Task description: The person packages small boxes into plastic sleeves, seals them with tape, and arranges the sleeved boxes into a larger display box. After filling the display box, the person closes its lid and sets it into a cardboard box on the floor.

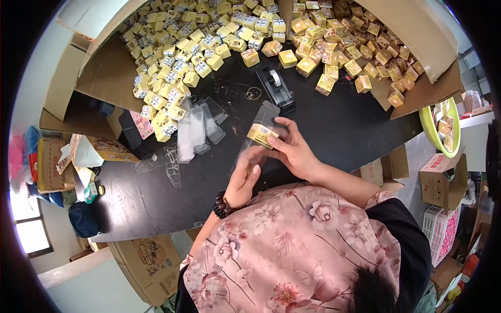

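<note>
One gold box (259, 135) — right fingers (282, 146) pinching, left fingers (255, 153) gripping clear plastic (267, 112) — carton (369, 176): "BOX".

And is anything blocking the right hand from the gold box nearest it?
Nothing obvious: the right hand has its thumb over the gold box, though I can't tell whether the clear plastic lies between them.
</note>
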A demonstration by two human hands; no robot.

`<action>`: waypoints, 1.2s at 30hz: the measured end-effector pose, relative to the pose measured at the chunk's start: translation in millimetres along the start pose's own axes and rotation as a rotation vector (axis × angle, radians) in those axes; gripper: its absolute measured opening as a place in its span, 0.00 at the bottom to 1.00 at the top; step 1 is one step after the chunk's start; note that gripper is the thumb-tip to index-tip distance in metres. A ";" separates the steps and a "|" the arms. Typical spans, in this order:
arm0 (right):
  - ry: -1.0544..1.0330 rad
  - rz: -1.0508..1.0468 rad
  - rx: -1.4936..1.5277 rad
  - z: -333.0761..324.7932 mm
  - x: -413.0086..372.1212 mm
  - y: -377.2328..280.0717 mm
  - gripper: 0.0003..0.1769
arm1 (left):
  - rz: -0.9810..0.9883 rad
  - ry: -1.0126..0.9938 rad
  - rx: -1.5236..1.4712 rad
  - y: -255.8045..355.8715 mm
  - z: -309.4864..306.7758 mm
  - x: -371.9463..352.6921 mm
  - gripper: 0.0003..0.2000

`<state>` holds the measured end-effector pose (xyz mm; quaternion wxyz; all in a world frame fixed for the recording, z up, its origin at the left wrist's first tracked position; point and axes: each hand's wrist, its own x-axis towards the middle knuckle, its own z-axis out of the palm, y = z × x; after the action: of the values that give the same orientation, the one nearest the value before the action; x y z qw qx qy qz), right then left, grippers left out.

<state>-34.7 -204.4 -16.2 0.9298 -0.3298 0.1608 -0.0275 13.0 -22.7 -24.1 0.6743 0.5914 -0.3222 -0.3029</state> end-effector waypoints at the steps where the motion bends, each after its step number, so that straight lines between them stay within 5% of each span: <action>1: 0.003 -0.003 0.000 -5.6 1.7 3.6 0.34 | -0.065 -0.116 0.042 11.3 -4.9 -4.2 0.20; 2: -0.004 -0.142 -0.139 -14.6 5.3 11.2 0.33 | -0.152 -0.285 0.160 30.9 -15.4 -7.9 0.22; 4: -0.084 -0.448 -0.387 -20.7 8.4 12.7 0.27 | -0.801 -0.324 -0.010 41.9 -51.8 -18.8 0.22; 5: -0.084 -0.446 -0.384 -19.6 7.8 9.0 0.27 | -0.809 -0.153 0.239 48.5 -56.0 -16.2 0.21; 7: -0.263 -0.307 -0.464 -10.8 2.3 -0.8 0.21 | -0.110 0.191 0.362 41.4 -31.5 -6.2 0.20; 8: -0.270 -0.302 -0.462 -8.2 0.8 -1.7 0.21 | -0.033 0.304 0.051 41.3 -11.0 8.1 0.24; 11: -0.282 -0.206 -0.521 -8.3 1.6 -9.5 0.15 | -0.151 0.089 -0.103 25.0 -15.9 21.4 0.27; 14: -0.336 -0.187 -0.534 -20.8 3.6 -15.7 0.14 | -0.041 -0.022 -0.004 8.8 -21.7 29.0 0.26; 20: -0.371 -0.108 -0.679 -35.0 17.2 -23.2 0.12 | -0.068 0.163 -0.114 12.7 -4.3 34.5 0.18; 22: -0.345 -0.445 -0.884 -33.3 18.4 -27.4 0.12 | -0.070 0.128 -0.055 9.3 -9.2 34.5 0.16; 24: -0.340 -0.338 -0.688 -32.3 18.8 -24.0 0.10 | -0.072 0.096 0.000 8.1 -10.2 35.7 0.15; 25: -0.334 -0.231 -0.491 -31.9 18.9 -22.7 0.09 | -0.070 0.102 0.011 8.1 -9.6 36.6 0.17; 28: -0.315 -0.131 -0.565 -29.1 18.9 -32.8 0.07 | -0.044 0.112 0.026 5.0 -5.1 37.3 0.22; 36: -0.300 -0.256 -0.970 -32.7 20.4 -43.3 0.07 | -0.002 0.032 0.324 17.2 -2.3 43.1 0.28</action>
<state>-23.3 -261.3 -18.9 0.6722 -0.7399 -0.0215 -0.0156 41.5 -53.4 -4.0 0.5749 0.6974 -0.3557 -0.2381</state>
